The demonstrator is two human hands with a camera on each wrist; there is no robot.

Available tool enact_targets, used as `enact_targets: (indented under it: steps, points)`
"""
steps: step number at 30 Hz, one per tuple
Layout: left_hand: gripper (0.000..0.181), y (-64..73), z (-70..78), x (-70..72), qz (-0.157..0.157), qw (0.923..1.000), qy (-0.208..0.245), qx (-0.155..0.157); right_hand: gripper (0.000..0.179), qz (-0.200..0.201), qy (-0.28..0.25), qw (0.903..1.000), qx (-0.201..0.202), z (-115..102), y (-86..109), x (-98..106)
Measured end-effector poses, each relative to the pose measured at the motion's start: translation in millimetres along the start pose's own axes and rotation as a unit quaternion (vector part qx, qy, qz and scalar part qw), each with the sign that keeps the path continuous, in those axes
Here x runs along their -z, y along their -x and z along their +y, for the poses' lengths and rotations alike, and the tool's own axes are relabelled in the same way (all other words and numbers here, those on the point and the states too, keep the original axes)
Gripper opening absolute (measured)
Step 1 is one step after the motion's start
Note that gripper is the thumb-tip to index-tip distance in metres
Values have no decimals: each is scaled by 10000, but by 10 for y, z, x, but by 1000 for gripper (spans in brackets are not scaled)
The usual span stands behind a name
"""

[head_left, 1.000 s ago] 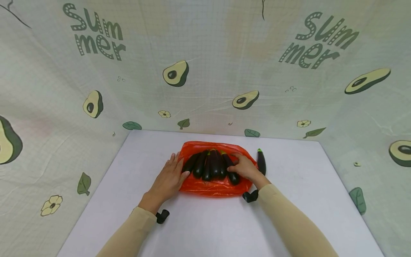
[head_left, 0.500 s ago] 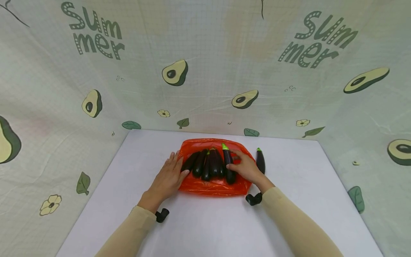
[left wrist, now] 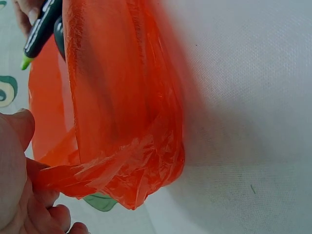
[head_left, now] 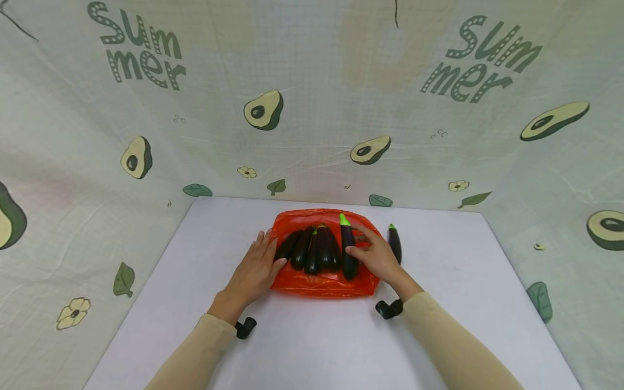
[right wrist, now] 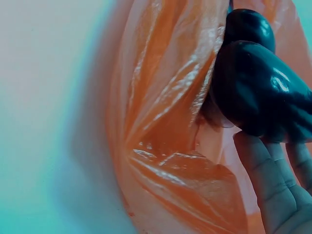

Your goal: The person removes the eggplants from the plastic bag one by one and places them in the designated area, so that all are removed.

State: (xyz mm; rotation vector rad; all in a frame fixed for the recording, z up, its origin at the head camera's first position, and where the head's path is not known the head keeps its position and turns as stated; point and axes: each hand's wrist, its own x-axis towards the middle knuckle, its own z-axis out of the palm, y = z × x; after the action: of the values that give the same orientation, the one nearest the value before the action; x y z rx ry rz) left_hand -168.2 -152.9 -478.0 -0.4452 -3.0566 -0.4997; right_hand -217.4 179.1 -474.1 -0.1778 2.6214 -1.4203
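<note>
Looks mostly done: eggplant row (head_left: 312, 254) in red bag (head_left: 307, 291), frame centre. Right hand (head_left: 377, 257) clamped on held eggplant (head_left: 346, 236), bag's right half; left hand (head_left: 252, 271) straight-fingered at left rim. Probably left: outer eggplant (head_left: 394, 245), on table (head_left: 453, 281) right of bag.

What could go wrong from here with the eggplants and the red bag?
First, the glossy held eggplant may slip from the right hand. Second, the thin bag, which the left hand touches, might shift or tear if pulled. Third, the outer eggplant lies close beside the right hand, so a sideways move could perhaps knock it.
</note>
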Motion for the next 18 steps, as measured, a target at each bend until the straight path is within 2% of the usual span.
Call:
enact_targets:
  steps: [9,18]
  points:
    - [74,6,3,18,-5,10000,12,20,64,156,-35,9998,142,-67,70,108]
    - [75,3,-2,11,-9,10000,38,14,66,365,-72,9993,94,-77,127,245]
